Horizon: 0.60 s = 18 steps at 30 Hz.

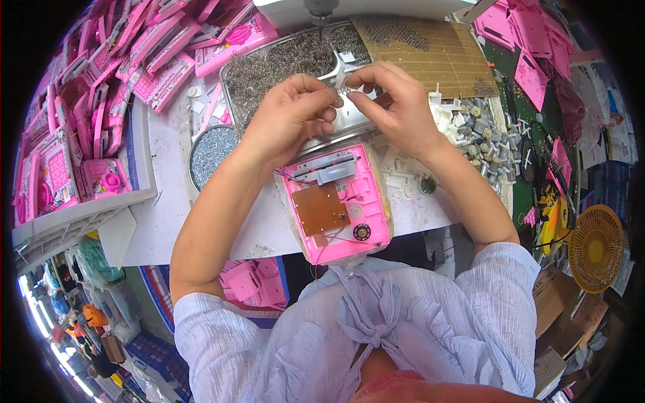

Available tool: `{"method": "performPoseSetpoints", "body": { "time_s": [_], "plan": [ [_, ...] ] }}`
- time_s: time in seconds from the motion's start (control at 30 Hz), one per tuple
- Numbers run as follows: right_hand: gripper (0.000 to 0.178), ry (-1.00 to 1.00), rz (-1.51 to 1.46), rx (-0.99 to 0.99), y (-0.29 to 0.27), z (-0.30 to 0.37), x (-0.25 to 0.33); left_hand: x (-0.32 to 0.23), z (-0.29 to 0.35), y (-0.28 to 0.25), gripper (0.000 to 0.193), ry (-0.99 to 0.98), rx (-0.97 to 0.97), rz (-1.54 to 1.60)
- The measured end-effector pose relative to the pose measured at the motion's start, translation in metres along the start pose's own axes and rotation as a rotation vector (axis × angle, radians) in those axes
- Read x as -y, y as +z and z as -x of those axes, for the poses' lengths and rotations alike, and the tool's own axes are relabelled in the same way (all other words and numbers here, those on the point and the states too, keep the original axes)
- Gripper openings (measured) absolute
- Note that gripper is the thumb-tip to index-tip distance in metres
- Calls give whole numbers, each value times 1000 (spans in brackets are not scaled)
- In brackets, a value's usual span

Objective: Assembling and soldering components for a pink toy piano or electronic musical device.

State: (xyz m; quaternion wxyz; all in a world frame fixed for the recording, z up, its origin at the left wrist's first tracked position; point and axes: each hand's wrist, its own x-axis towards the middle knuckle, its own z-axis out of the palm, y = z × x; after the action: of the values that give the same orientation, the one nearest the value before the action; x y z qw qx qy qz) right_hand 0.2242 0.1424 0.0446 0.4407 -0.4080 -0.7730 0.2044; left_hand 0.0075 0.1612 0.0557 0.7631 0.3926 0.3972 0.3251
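Above the metal tray (226, 87), which has a heap of tiny wiry metal parts, my left hand (295, 111) and my right hand (398, 106) meet fingertip to fingertip. Both are pinched closed around something thin and small between them, too fine to name for certain. Below them lies an open pink plastic housing (375, 201), inner side up. Inside it are a brown circuit board (319, 209), a grey slotted part (332, 169), thin wires and a round black part (362, 232). Neither hand touches the housing.
A round dish of small shiny screws (213, 156) stands left of the tray. Pink toy casings (161, 74) pile up at far left. Brown cardboard (443, 60) holds more metal bits at back right. Small grey motor-like parts (480, 138) heap on the right, before a yellow fan (596, 248).
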Motion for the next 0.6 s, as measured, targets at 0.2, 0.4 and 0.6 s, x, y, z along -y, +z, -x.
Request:
{"method": "performPoseSetpoints", "body": {
  "time_s": [0.2, 0.4, 0.6],
  "plan": [
    [22, -53, 307, -29, -11, 5, -3, 0, 13, 3, 18, 379, -265, -764],
    [33, 295, -66, 238, -45, 46, 71, 19, 82, 20, 22, 362, -137, -607],
    [32, -28, 100, 291, -41, 77, 79, 47, 129, 39, 23, 145, -11, -208]
  ]
}}
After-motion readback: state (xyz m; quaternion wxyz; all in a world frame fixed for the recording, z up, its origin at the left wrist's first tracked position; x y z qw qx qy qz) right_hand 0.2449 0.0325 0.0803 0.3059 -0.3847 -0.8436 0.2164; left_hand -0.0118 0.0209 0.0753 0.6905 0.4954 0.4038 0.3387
